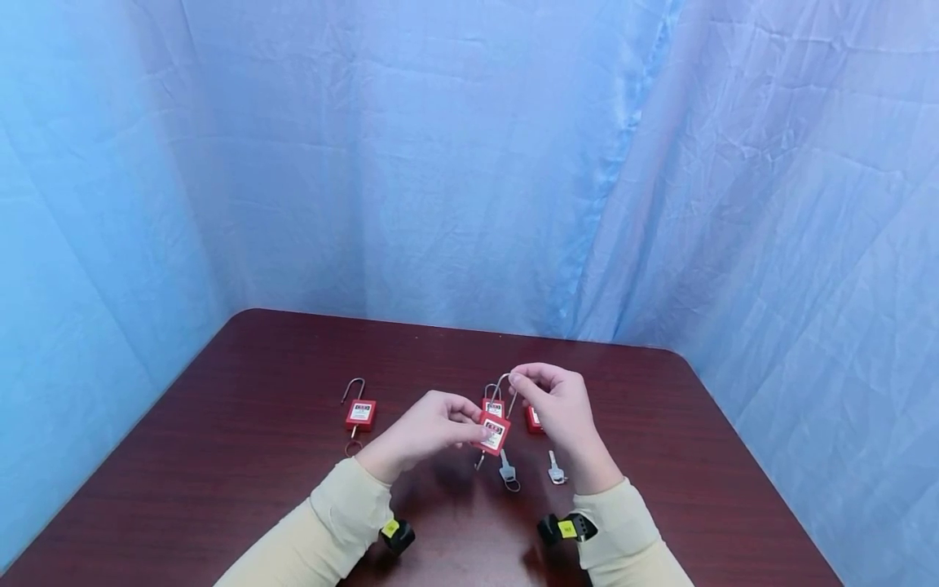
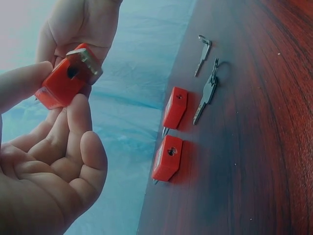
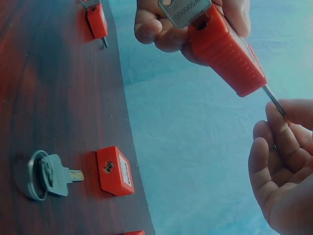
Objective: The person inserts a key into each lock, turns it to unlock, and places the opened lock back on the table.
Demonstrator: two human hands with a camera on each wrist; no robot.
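Note:
My left hand [image 1: 464,424] pinches a red padlock [image 1: 494,433] by its body above the table, thumb and fingers on its sides [image 2: 63,81]. A silver key [image 3: 183,12] sits against the lock's bottom end; whether it is in the keyhole I cannot tell. My right hand [image 1: 519,380] pinches the top of this lock's metal shackle [image 1: 502,385], and the thin shackle leg [image 3: 274,100] runs from the red body [image 3: 227,54] into my right fingers [image 3: 283,132].
On the dark wooden table [image 1: 257,456] lie three more red padlocks: one to the left [image 1: 359,414] and two [image 1: 493,405] [image 1: 533,418] behind my hands. Two loose keys [image 1: 508,471] [image 1: 556,469] lie just below the hands. Blue cloth walls surround the table.

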